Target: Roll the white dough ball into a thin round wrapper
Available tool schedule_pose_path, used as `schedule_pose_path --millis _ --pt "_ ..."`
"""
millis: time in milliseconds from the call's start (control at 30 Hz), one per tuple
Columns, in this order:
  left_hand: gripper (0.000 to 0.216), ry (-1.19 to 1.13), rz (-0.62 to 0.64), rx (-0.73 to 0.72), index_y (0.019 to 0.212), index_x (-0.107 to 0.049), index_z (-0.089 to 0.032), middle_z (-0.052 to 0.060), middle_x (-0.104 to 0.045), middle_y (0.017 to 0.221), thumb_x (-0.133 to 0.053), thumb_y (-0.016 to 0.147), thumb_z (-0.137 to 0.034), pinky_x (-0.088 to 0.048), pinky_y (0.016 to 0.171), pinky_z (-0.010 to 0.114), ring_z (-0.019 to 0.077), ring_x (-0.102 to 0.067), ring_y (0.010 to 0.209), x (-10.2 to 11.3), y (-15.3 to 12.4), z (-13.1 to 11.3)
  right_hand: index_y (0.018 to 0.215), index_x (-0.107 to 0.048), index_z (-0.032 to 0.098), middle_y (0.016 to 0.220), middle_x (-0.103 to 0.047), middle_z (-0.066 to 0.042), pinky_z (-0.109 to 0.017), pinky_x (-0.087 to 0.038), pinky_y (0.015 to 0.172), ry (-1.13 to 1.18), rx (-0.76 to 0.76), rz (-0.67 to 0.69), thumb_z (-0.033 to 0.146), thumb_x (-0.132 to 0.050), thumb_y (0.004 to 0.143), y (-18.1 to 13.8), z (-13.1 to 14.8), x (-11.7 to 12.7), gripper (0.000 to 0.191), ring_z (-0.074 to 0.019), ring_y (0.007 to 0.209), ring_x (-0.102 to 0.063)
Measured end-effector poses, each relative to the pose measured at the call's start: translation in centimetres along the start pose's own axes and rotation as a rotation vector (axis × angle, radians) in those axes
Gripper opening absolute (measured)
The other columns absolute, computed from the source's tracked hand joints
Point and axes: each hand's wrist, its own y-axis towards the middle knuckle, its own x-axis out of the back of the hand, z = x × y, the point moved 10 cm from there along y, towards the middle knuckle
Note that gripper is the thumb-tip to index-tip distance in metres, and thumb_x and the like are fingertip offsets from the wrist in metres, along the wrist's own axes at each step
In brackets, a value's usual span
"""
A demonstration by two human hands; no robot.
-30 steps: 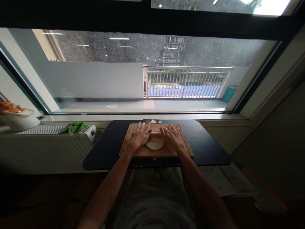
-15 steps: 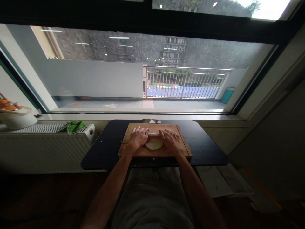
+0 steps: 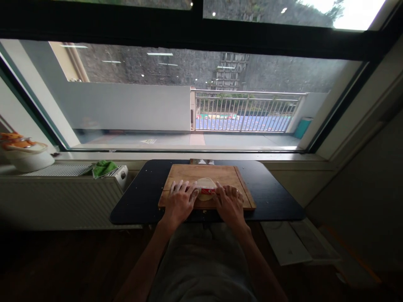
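Note:
A flattened round of pale dough [image 3: 206, 182] lies on a wooden cutting board [image 3: 185, 171]. Across the dough rests a slim cylinder with a red and white label [image 3: 208, 191], serving as a rolling pin. My left hand [image 3: 180, 200], its fingers dusted white, presses on the cylinder's left end. On the right end bears my right hand [image 3: 229, 201], fingers bent over it. Both palms face down, and the cylinder's ends are hidden under the hands. Dough shows in front of and behind the cylinder.
The board sits on a dark table [image 3: 277, 197] with small crumbs, pushed against a windowsill [image 3: 283, 157]. At left stand a radiator [image 3: 63, 201] with a green cloth [image 3: 104, 168] on it and a white pot [image 3: 28, 157]. A small patterned item [image 3: 201, 161] lies behind the board.
Both hands have drawn the cylinder toward me over the dough. Its red label now faces up, and more dough shows on its far side. The view has tilted slightly.

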Motion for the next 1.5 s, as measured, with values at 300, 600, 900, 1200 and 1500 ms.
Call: schedule_pose_path --millis 300,600,900,1200,1500 --pt "0.048 0.046 -0.011 0.079 0.148 -0.067 -0.031 0.013 -0.068 0.150 -0.041 0.115 -0.056 -0.019 0.135 0.076 0.0380 -0.049 0.152 -1.7 0.2 0.1 0.157 -0.057 0.027 0.143 -0.064 -0.016 -0.070 -0.030 0.126 0.003 -0.045 0.023 0.051 -0.036 0.118 0.7 0.0 -1.5 0.051 -0.0360 0.139 -0.050" --pt "0.050 0.014 0.115 0.112 0.147 -0.064 -0.032 0.014 -0.064 0.152 -0.038 0.114 -0.060 -0.031 0.127 0.073 0.0387 -0.050 0.147 -2.7 2.4 1.0 0.155 -0.058 0.031 0.143 -0.063 -0.014 -0.062 -0.035 0.122 -0.033 -0.040 0.063 0.057 -0.036 0.117 2.5 0.0 -2.3 0.050 -0.0340 0.133 -0.049" --pt "0.051 0.013 0.157 0.136 0.145 -0.066 -0.032 0.013 -0.060 0.160 -0.035 0.114 -0.060 -0.032 0.127 0.072 0.0390 -0.049 0.149 -3.2 6.0 1.7 0.141 -0.063 0.031 0.142 -0.062 -0.013 -0.060 -0.037 0.119 -0.036 -0.044 0.182 0.058 -0.030 0.118 6.8 -0.4 -3.0 0.049 -0.0324 0.132 -0.049" --pt "0.049 0.016 0.143 0.102 0.149 -0.065 -0.030 0.015 -0.064 0.155 -0.035 0.116 -0.050 -0.032 0.127 0.073 0.0389 -0.054 0.146 -2.3 4.4 1.2 0.145 -0.063 0.036 0.139 -0.066 -0.011 -0.071 -0.033 0.124 -0.014 -0.050 0.176 0.044 -0.032 0.119 4.6 -0.6 -2.0 0.042 -0.0340 0.133 -0.051" --pt "0.046 0.045 0.012 0.062 0.144 -0.069 -0.030 0.014 -0.071 0.137 -0.039 0.116 -0.051 -0.034 0.125 0.070 0.0379 -0.059 0.134 -0.8 -1.6 0.6 0.142 -0.063 0.030 0.132 -0.067 -0.012 -0.069 -0.036 0.124 0.049 -0.008 0.102 0.037 -0.033 0.118 -1.0 -0.1 -0.1 0.039 -0.0319 0.129 -0.052"
